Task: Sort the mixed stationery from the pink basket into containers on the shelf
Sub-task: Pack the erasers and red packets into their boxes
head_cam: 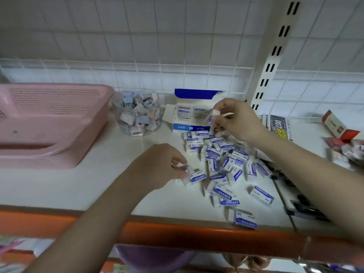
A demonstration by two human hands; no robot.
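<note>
Head view: the left hand (157, 166) pinches one eraser (197, 177) at the near edge of the eraser pile (226, 164) on the shelf (98, 184). The right hand (236, 119) pinches another eraser (209, 119) just above the open eraser box (189, 117). The pink basket (49, 125) sits left of both hands.

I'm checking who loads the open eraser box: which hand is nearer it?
Right. The right hand hovers over the open eraser box, pinching an eraser; the left hand is nearer the shelf's front edge, apart from it.
</note>
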